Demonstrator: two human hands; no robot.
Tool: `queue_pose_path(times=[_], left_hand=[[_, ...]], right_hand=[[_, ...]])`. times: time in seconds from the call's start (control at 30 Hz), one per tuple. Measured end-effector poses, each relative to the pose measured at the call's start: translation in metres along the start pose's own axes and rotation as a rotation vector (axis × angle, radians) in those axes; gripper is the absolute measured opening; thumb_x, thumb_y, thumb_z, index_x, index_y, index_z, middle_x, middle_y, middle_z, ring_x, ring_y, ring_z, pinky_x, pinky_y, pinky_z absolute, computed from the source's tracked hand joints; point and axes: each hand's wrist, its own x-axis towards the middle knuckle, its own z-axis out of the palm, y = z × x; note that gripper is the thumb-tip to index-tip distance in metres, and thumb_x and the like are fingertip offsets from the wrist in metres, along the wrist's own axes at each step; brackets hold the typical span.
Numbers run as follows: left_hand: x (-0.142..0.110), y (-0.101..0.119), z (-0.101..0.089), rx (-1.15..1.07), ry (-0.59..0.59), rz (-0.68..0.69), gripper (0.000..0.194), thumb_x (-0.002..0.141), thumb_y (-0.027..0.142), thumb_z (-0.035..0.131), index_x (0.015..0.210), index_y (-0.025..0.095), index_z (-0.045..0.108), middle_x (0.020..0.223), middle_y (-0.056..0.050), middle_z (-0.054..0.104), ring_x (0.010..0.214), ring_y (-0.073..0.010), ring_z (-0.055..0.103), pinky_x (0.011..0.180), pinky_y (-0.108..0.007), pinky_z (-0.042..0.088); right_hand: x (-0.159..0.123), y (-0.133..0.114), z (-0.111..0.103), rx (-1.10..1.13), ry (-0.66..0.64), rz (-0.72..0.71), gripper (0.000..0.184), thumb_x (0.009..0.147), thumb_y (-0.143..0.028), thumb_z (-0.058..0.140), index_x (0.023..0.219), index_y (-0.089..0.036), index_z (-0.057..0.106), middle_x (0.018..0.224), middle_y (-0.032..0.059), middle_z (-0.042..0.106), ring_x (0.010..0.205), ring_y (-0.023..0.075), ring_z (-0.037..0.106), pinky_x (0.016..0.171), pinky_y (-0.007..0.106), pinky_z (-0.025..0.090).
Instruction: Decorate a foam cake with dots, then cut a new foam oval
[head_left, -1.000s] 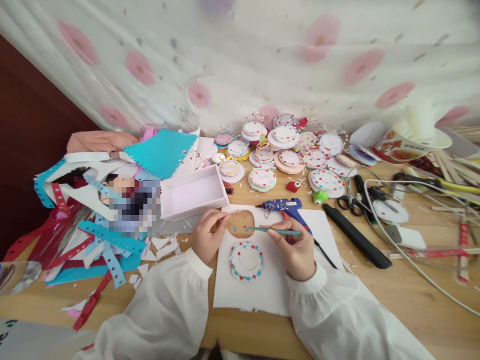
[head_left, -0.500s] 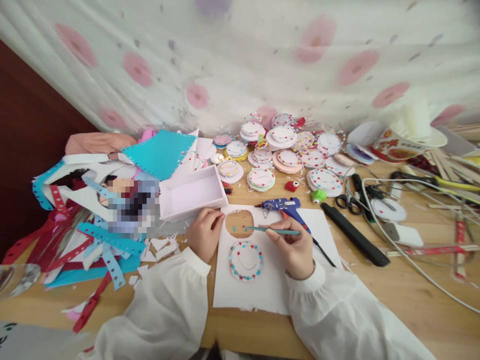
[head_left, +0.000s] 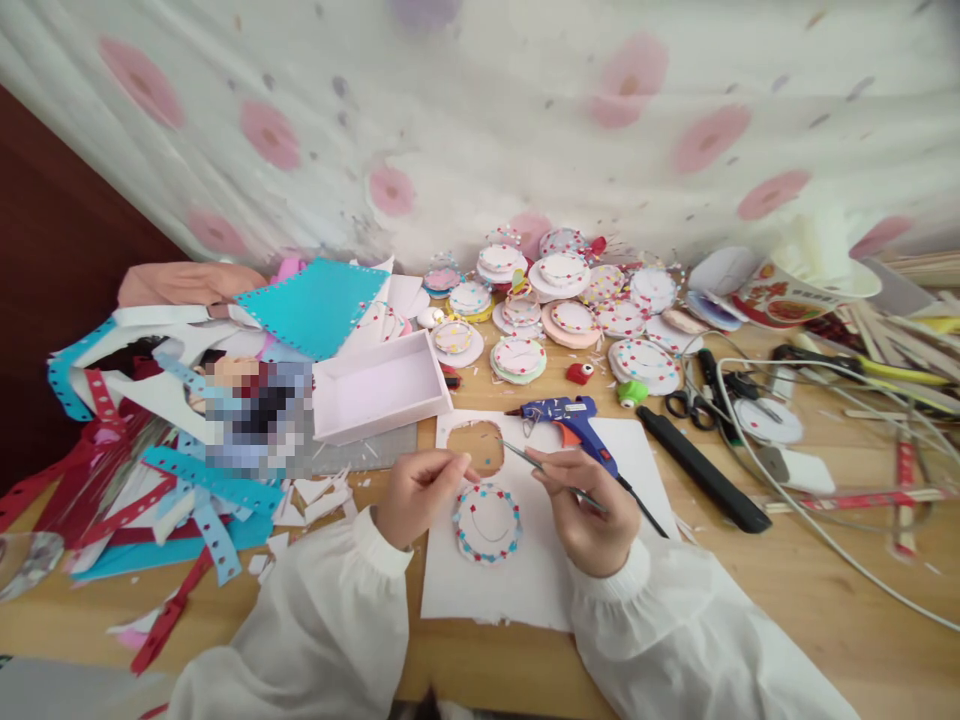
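Flower-printed cloth [head_left: 480, 110] backs a wooden bench [head_left: 825, 610]. Head view: round piece [head_left: 489, 535], rim dotted red and blue, lies flat on smooth white paper [head_left: 457, 590], apparently to protect the wood. At ten o'clock of it, left hand [head_left: 417, 495] has its grip pinched; contents cannot be told. At three, right hand [head_left: 596, 515] has its grip closed pencil-fashion on a slim tool [head_left: 520, 455], presumably for fine control. Blue glue gun [head_left: 589, 430] rests between one and two.

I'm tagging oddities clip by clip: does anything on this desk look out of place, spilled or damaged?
Mostly clutter: punched strips lie in a tangled heap at left, and loose white scraps litter the desk beside it. A blocky pixelated patch hides part of that heap. I see nothing clearly damaged.
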Motion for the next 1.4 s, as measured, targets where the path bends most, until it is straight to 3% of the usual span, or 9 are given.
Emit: queue_pose_path(times=[0.13, 0.27, 0.53, 0.73, 0.87, 0.97, 1.13, 1.27, 1.4], left_hand=[[-0.005, 0.016, 0.010, -0.133, -0.157, -0.079, 0.048, 0.087, 0.052, 0.048, 0.059, 0.016, 0.061, 0.048, 0.003, 0.038, 0.047, -0.0095, 0.036, 0.047, -0.024, 0.028], [-0.007, 0.025, 0.018, -0.211, -0.126, -0.110, 0.050, 0.086, 0.048, 0.053, 0.049, 0.017, 0.043, 0.049, 0.004, 0.035, 0.049, -0.0083, 0.033, 0.049, -0.025, 0.026], [0.000, 0.010, 0.003, -0.392, 0.079, -0.143, 0.036, 0.080, 0.043, 0.062, 0.057, 0.016, 0.058, 0.048, 0.004, 0.038, 0.046, -0.0073, 0.031, 0.046, -0.024, 0.023], [0.010, -0.012, -0.006, -0.399, 0.004, -0.182, 0.041, 0.073, 0.044, 0.064, 0.048, 0.016, 0.049, 0.049, 0.002, 0.043, 0.049, -0.0085, 0.037, 0.047, -0.022, 0.027], [0.012, -0.023, -0.006, -0.405, 0.021, -0.206, 0.040, 0.072, 0.044, 0.065, 0.048, 0.016, 0.050, 0.050, 0.002, 0.046, 0.050, -0.0087, 0.040, 0.048, -0.022, 0.030], [0.011, -0.024, -0.007, -0.415, 0.055, -0.225, 0.039, 0.074, 0.045, 0.064, 0.050, 0.015, 0.053, 0.051, 0.002, 0.047, 0.049, -0.0085, 0.041, 0.047, -0.022, 0.029], [0.005, -0.017, -0.002, -0.418, 0.047, -0.250, 0.039, 0.078, 0.047, 0.063, 0.056, 0.015, 0.060, 0.044, 0.005, 0.035, 0.043, -0.0064, 0.027, 0.044, -0.023, 0.018], [0.000, -0.010, 0.008, -0.367, 0.017, -0.220, 0.041, 0.080, 0.048, 0.062, 0.057, 0.015, 0.057, 0.046, 0.006, 0.031, 0.045, -0.0069, 0.027, 0.045, -0.023, 0.020], [-0.002, -0.004, 0.011, -0.273, -0.014, -0.171, 0.051, 0.082, 0.052, 0.057, 0.047, 0.016, 0.051, 0.044, 0.005, 0.033, 0.045, -0.0073, 0.030, 0.046, -0.024, 0.024]], right_hand=[[0.003, -0.010, -0.003, -0.226, -0.127, -0.358, 0.026, 0.080, -0.004, 0.058, 0.094, -0.025, 0.061, 0.097, 0.0073, 0.075, 0.066, 0.0158, 0.069, 0.052, 0.029, 0.050], [0.001, -0.014, 0.000, -0.307, -0.224, -0.555, 0.028, 0.081, -0.004, 0.056, 0.100, -0.024, 0.059, 0.101, 0.0098, 0.074, 0.057, 0.0112, 0.060, 0.050, 0.026, 0.047], [-0.004, -0.009, 0.004, -0.179, -0.338, -0.474, 0.027, 0.078, -0.024, 0.061, 0.105, -0.021, 0.056, 0.082, 0.0062, 0.063, 0.070, 0.0176, 0.059, 0.059, 0.032, 0.047], [0.002, -0.005, 0.007, -0.259, -0.605, -0.495, 0.005, 0.083, -0.023, 0.055, 0.079, -0.019, 0.056, 0.070, 0.0022, 0.059, 0.068, 0.0165, 0.052, 0.066, 0.034, 0.039], [0.003, -0.004, 0.006, -0.278, -0.556, -0.452, 0.010, 0.082, -0.019, 0.053, 0.072, -0.020, 0.053, 0.064, 0.0005, 0.055, 0.065, 0.0155, 0.049, 0.066, 0.033, 0.036], [0.003, -0.006, 0.004, -0.279, -0.485, -0.439, 0.003, 0.081, -0.020, 0.056, 0.084, -0.019, 0.056, 0.072, 0.0020, 0.060, 0.067, 0.0160, 0.050, 0.067, 0.034, 0.036], [0.009, -0.016, 0.013, -0.355, -0.474, -0.517, 0.025, 0.081, -0.021, 0.059, 0.105, -0.018, 0.054, 0.089, 0.0061, 0.064, 0.077, 0.0182, 0.056, 0.070, 0.036, 0.039], [0.020, -0.023, 0.024, -0.487, -0.533, -0.621, 0.023, 0.085, -0.016, 0.054, 0.108, -0.019, 0.057, 0.088, 0.0056, 0.065, 0.076, 0.0183, 0.056, 0.070, 0.036, 0.039], [0.027, -0.019, 0.017, -0.478, -0.488, -0.649, 0.019, 0.086, -0.014, 0.054, 0.104, -0.020, 0.057, 0.080, 0.0036, 0.066, 0.071, 0.0165, 0.056, 0.067, 0.034, 0.038]])
